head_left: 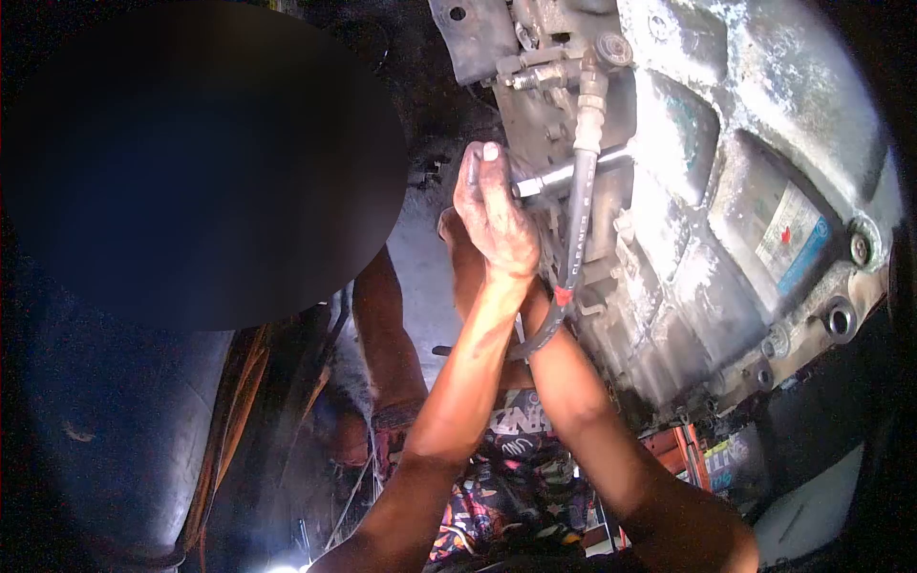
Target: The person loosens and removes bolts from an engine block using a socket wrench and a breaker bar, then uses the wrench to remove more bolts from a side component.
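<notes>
My left hand (497, 215) is raised beside the grimy metal casing, its thumb up and its fingers closed around the end of a ratchet. From that hand a shiny extension bar (568, 177) runs right, passing behind a black hose (579, 220) to the casing (726, 191). My right forearm (573, 382) crosses behind my left wrist. Only a dim part of what looks like my right hand (460, 263) shows there; its fingers and anything in them are hidden. The hose, printed with lettering and marked with a red band, curves down past both wrists.
A metal hose fitting (590, 105) and a bracket (473, 43) are at the top. The ribbed casing carries a label (793, 239) and bolt holes. A bare leg (387, 334) and patterned cloth (506, 487) show below. A dark round blur covers the upper left.
</notes>
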### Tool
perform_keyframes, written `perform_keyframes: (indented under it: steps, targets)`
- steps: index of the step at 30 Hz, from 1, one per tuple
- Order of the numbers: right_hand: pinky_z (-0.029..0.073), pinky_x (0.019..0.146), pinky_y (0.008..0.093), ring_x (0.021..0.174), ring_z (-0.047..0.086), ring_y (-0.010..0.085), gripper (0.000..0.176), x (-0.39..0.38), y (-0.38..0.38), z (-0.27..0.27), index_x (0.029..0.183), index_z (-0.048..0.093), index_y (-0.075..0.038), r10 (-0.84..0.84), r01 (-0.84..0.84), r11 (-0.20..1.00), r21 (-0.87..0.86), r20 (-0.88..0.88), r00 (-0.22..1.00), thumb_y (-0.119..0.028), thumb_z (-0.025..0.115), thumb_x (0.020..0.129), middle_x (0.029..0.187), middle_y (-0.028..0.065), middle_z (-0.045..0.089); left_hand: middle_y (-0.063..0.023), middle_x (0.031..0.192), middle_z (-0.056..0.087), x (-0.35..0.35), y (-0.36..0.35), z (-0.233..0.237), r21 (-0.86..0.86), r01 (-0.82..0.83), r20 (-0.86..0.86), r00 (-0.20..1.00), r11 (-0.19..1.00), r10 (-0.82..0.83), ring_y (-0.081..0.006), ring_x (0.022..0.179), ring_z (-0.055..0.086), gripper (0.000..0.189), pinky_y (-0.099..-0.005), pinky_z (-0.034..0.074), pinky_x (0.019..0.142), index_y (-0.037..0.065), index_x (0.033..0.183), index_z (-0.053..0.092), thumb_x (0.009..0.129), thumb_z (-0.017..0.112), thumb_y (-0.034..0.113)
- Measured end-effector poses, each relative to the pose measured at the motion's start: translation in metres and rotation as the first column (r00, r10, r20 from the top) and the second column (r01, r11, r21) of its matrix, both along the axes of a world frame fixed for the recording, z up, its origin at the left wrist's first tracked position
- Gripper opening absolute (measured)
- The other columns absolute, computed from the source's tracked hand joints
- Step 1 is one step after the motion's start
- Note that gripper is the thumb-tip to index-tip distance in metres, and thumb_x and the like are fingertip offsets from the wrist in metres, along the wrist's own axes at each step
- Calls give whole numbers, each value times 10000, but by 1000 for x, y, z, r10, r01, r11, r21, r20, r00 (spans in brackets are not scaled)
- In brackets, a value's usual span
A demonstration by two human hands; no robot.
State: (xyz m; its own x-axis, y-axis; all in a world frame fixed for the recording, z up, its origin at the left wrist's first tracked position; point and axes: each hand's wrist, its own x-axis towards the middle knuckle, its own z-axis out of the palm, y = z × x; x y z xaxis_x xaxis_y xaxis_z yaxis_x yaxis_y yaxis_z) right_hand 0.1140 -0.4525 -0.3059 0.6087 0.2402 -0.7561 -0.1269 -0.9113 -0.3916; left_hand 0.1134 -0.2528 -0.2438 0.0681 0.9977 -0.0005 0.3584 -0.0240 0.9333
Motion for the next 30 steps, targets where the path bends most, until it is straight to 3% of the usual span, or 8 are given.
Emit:
perform_keyframes:
  steps: [1,3,5,14,23,28,29,30]
  targets:
    - [504,818,370,919,656,309,485,-2,-1,3,1081,649,-16,-5,5,1000,-3,0,1000,-316,762,717,977,171,688,-112,804,540,4,-1,0,255,3,-133,991,967,33,-207,641,509,200,-329,453,621,-43,1061,559,867,571,7]
    - [504,819,370,920,657,310,487,-5,-4,7,1082,648,-16,-12,12,1000,-11,-3,1000,-316,763,716,978,172,688,-62,679,472,18,5,6,-426,-237,338,853,873,397,-127,606,417,267,-270,360,545,33,747,451,963,488,186]
    - [504,820,370,922,657,311,489,-7,-2,12,1084,648,-15,-10,10,1000,-15,-3,1000,-315,763,715,980,173,688,-25,669,449,20,12,10,-512,-244,353,814,823,461,-95,626,395,266,-257,353,559,45,747,460,955,531,195]
    - [504,825,369,928,658,316,497,-27,-2,22,1089,645,-12,-62,62,998,-16,-32,998,-312,764,711,986,177,688,-26,644,427,11,26,29,-346,82,150,988,934,-31,-110,628,404,290,-286,371,581,32,728,456,888,659,164]
    - [518,805,384,916,661,342,445,-26,-32,68,1066,653,-32,-111,130,982,-138,134,985,-289,749,716,963,190,686,-69,829,644,23,5,28,-590,14,256,952,807,171,-144,754,569,232,-296,476,692,-52,910,648,906,633,179]
    - [514,864,419,960,644,359,442,-31,-63,77,1092,641,-52,-109,132,978,-159,147,983,-295,706,729,1011,206,669,-104,918,663,-5,1,-68,-213,413,-279,843,886,-460,-217,772,586,287,-381,486,755,-15,1010,680,923,538,219]
    - [515,849,436,943,646,358,450,-42,-76,68,1070,640,-38,-124,139,981,-136,116,985,-314,705,721,1008,203,669,-88,906,661,16,-1,-50,-667,39,20,999,744,-34,-203,758,584,329,-385,491,773,7,1047,679,940,533,282]
    - [522,818,447,905,648,358,412,-48,-80,74,1024,643,-52,-160,178,978,-107,160,974,-332,699,726,958,189,671,-89,923,662,-3,6,-89,-413,331,-236,861,848,-451,-194,768,592,383,-384,494,799,21,1083,677,952,521,344]
